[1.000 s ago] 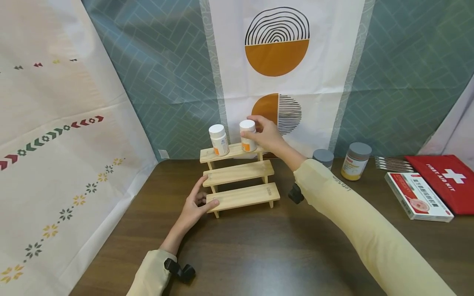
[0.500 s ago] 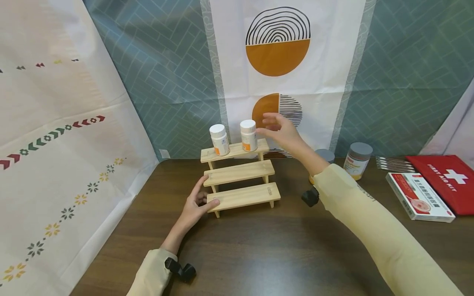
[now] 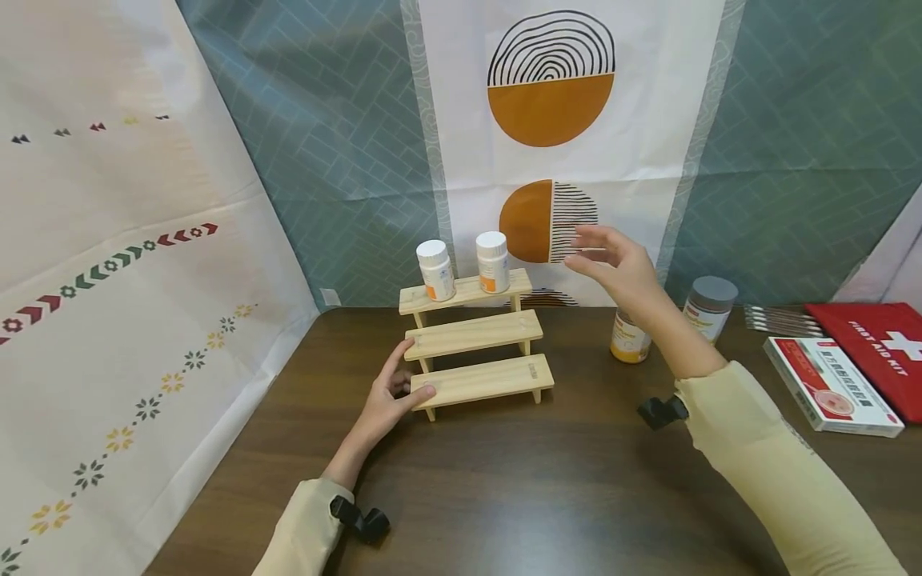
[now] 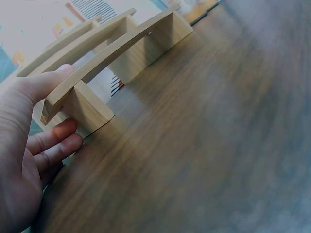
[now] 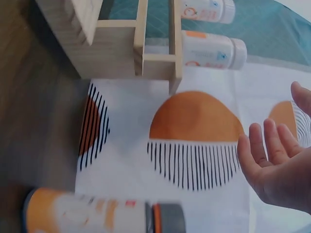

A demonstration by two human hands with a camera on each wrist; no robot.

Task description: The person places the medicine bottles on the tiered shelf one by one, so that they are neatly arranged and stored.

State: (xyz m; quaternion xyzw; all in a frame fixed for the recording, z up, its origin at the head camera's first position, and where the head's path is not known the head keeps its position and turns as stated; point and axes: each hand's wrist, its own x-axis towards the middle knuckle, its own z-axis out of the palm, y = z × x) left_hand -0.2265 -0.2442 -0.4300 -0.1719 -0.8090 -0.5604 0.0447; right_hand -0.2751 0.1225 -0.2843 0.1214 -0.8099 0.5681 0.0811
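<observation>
A three-tier wooden stand (image 3: 479,334) is on the dark table. My left hand (image 3: 383,404) grips its left end. In the left wrist view the thumb (image 4: 51,83) lies on the lowest shelf, with other fingers below by the leg. Two white-capped bottles stand upright side by side on the top shelf: a left bottle (image 3: 438,276) and a right bottle (image 3: 493,268). To the right of the stand, my right hand (image 3: 623,268) is in the air, fingers loosely bent, holding nothing. Below it is a grey-lidded jar (image 3: 629,340), its lid hidden by the hand and wrist.
A second grey-lidded jar (image 3: 709,308) stands behind my right forearm. Farther right lie a pack of cotton swabs (image 3: 781,321), a white and red medicine box (image 3: 831,384) and a red first aid pouch (image 3: 875,340). A patterned cloth (image 3: 562,160) hangs behind.
My right hand has let go of the right bottle on the top shelf and moved away to the right. My left hand keeps its hold on the stand. The view has shifted slightly.
</observation>
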